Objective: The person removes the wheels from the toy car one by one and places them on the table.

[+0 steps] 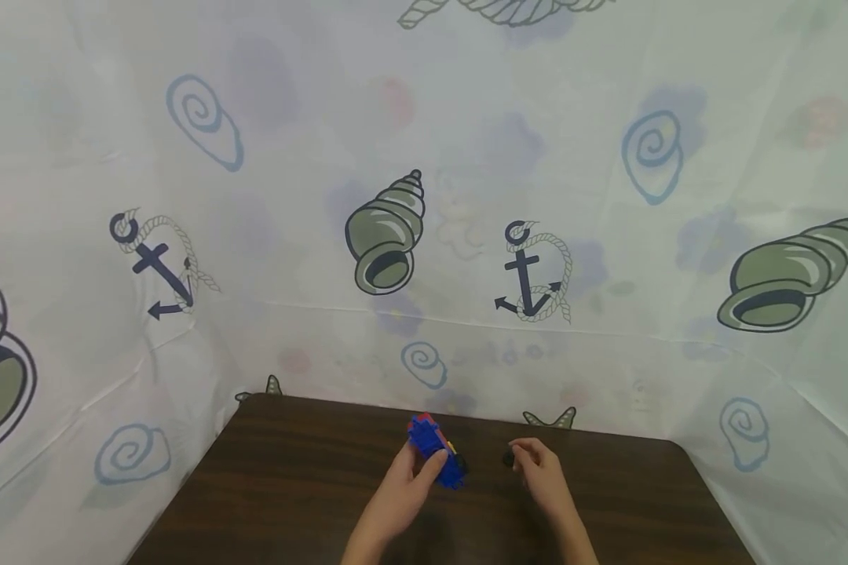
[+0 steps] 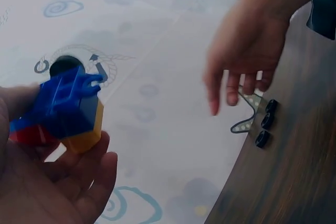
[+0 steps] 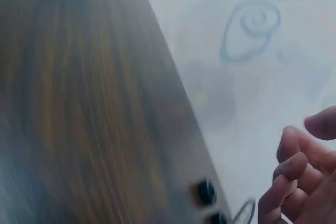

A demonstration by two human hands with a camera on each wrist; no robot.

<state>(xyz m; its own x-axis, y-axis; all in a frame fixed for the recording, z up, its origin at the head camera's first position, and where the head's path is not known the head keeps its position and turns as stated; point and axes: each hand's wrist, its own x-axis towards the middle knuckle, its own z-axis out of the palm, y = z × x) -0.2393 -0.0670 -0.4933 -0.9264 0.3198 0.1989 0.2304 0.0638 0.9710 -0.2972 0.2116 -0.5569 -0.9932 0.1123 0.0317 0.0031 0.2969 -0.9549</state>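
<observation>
My left hand point(image 1: 399, 490) grips a toy vehicle point(image 1: 434, 447) built from plastic blocks, tilted with its blue base towards the head camera. In the left wrist view, red and yellow blocks show under the blue base point(image 2: 71, 100), and a black wheel point(image 2: 67, 63) sits at its far side. To the right, my right hand point(image 1: 542, 475) hovers over the table beside small black wheels point(image 1: 509, 457). Its fingers hang loosely bent with nothing between them in the right wrist view. Several loose wheels point(image 2: 263, 139) lie close together below that hand.
The dark wood-grain table point(image 1: 290, 471) has rounded back corners. Behind it and at both sides hangs a pale cloth point(image 1: 290, 235) printed with shells, anchors and starfish, close against the table's back edge. A dark band point(image 2: 320, 6) circles the right wrist.
</observation>
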